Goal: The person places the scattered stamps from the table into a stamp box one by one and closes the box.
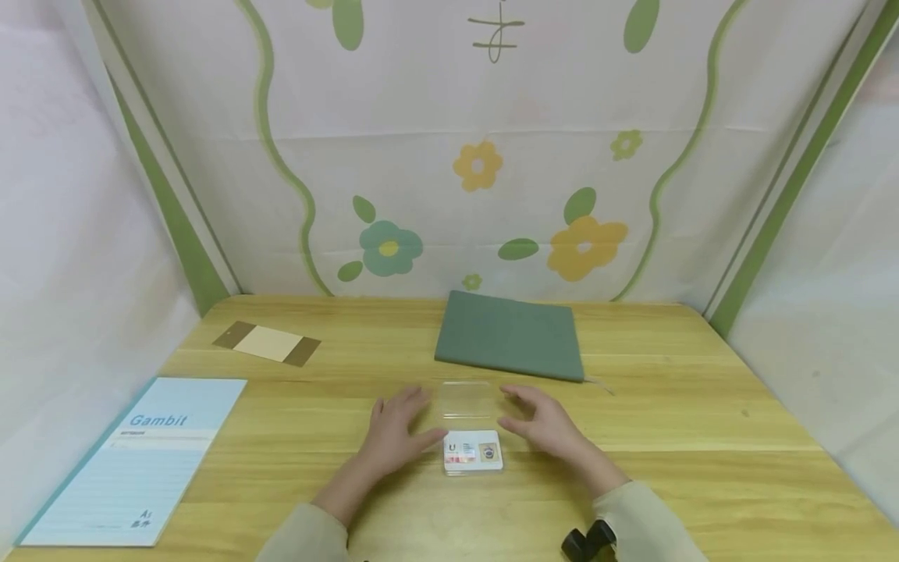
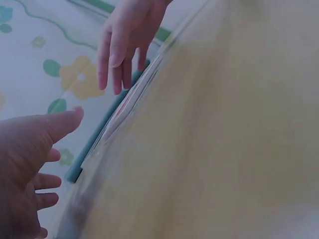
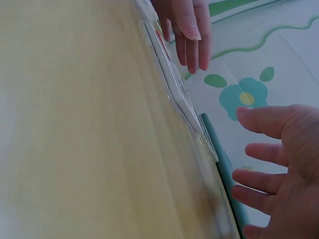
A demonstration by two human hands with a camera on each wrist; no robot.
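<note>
A clear plastic card case [image 1: 467, 400] lies opened flat on the wooden table, its transparent lid on the far side. In its near half sits a white card [image 1: 460, 461] with red print and a square emblem, perhaps a stack. My left hand [image 1: 397, 431] hovers at the left of the case, thumb near the card's upper left corner. To the right, my right hand [image 1: 546, 421] is held with fingers spread toward the case. Both wrist views show the left hand [image 2: 30, 159] and right hand [image 3: 294, 169] with extended fingers and nothing held.
A dark green notebook [image 1: 509, 336] with a ribbon lies behind the case. At the left are a light blue notebook [image 1: 140, 460] and a brown and cream card strip [image 1: 268, 343]. A black object [image 1: 588, 540] is by the right sleeve. Fabric walls [image 1: 449, 101] enclose the table.
</note>
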